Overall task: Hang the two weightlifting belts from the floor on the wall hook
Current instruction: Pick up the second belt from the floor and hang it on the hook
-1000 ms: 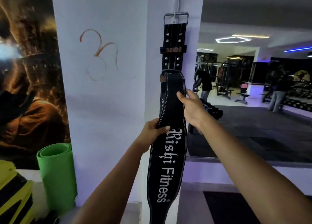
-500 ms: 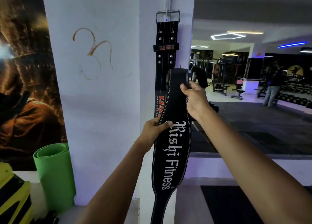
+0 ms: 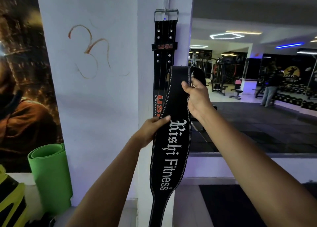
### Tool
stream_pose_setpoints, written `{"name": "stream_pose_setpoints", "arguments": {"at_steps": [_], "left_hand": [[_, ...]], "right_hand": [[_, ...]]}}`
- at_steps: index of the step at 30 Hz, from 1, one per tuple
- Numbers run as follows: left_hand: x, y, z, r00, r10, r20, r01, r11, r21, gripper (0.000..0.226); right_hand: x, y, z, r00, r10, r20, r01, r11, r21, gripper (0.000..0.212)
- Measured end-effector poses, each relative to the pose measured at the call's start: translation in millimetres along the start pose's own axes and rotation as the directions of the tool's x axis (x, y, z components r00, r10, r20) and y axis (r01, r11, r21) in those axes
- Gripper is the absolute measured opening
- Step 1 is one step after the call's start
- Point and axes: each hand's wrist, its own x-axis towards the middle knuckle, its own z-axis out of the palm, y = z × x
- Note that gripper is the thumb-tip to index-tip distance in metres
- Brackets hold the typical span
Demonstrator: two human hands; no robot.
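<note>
A black USI belt [image 3: 164, 55] hangs flat on the white pillar by its metal buckle [image 3: 166, 14], which sits over the wall hook [image 3: 165, 11]. In front of it I hold a second black belt [image 3: 173, 149] with white "Rishi Fitness" lettering, folded over at its top just below the first belt's rivets. My left hand [image 3: 152, 132] pinches its left edge beside the lettering. My right hand [image 3: 197, 96] grips its right edge higher up, near the fold. The lower end of this belt dangles past the bottom of the view.
A rolled green mat [image 3: 51, 173] stands against the wall at lower left, beside a yellow-and-black object [image 3: 10, 202]. A large poster [image 3: 22, 81] covers the left wall. A mirror [image 3: 257, 89] on the right reflects gym machines and people. A dark floor mat [image 3: 228, 206] lies at lower right.
The held belt has shifted slightly right and up relative to the hanging belt, and my right hand has moved up along its edge. The view has drifted, bringing the pillar closer.
</note>
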Motion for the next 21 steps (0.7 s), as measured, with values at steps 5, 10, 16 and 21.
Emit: {"name": "stream_pose_setpoints", "arguments": {"at_steps": [5,10,16,21], "left_hand": [[17.5,78.9,22.1,0.984,0.159,0.074,-0.154,0.985,-0.075,0.052],[27.0,108.7,38.4,0.952,0.295,-0.084,-0.303,0.949,-0.093,0.017],[27.9,90.3,31.0,0.940,0.306,-0.148,-0.325,0.938,-0.123,0.012],[24.1,100.6,24.2,0.926,0.336,-0.171,-0.358,0.926,-0.120,0.012]], "right_hand": [[-7.6,2.8,1.1,0.998,0.006,0.068,-0.010,0.999,0.046,0.026],[-19.2,17.2,-3.3,0.998,-0.025,0.063,0.026,1.000,-0.016,0.025],[-86.2,111.7,-51.9,0.989,0.102,0.109,-0.075,0.970,-0.230,0.010],[-111.0,143.2,-75.1,0.954,0.274,0.122,-0.243,0.944,-0.223,0.016]]}}
